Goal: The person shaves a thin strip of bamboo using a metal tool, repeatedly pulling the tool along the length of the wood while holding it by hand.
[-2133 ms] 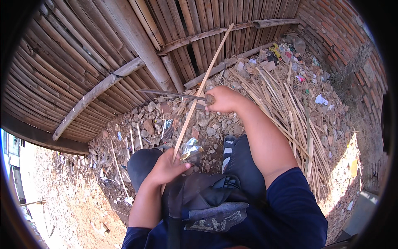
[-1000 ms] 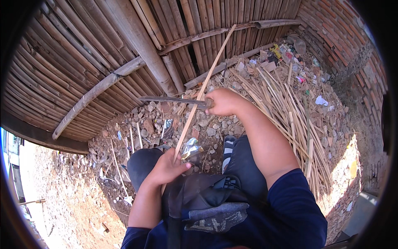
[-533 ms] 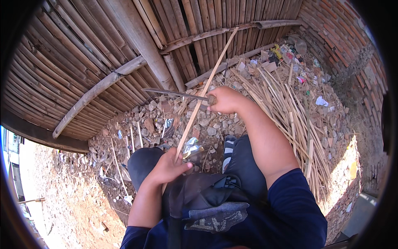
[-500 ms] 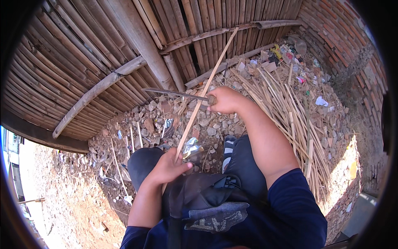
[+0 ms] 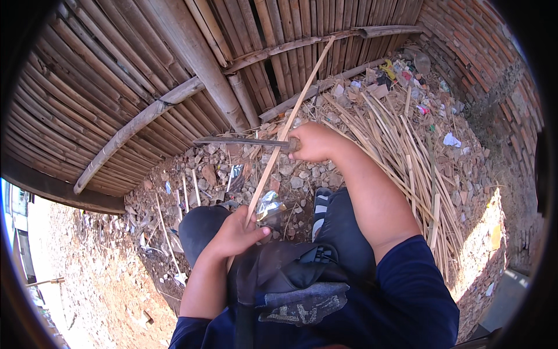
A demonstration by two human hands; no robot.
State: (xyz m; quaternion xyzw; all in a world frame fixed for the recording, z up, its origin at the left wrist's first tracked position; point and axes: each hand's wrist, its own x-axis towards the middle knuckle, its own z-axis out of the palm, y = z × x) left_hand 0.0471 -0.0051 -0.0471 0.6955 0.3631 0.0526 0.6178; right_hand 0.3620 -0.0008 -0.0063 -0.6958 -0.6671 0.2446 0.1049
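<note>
A long, narrow bamboo strip [image 5: 311, 81] slants from my lap up and away toward the bamboo wall. My left hand [image 5: 235, 234] is closed around its near end, above my left knee. Farther along, my right hand [image 5: 315, 141] grips the short handle of a long-bladed knife [image 5: 232, 141]. The dark blade points left and lies across the strip, apparently against it, just beyond the handle. Whether the fingers of my right hand also touch the strip is hidden.
A heap of bamboo strips [image 5: 401, 157] lies on the rubble to the right. Ahead leans a bamboo slat wall [image 5: 122, 75] with a thick pole [image 5: 195, 58]. A brick wall [image 5: 482, 52] stands at the far right. Litter and stones cover the ground around my feet.
The knife has shifted slightly toward me and its tip has swung nearer. More of the blade's flat side shows. The left hand and the strip have barely moved.
</note>
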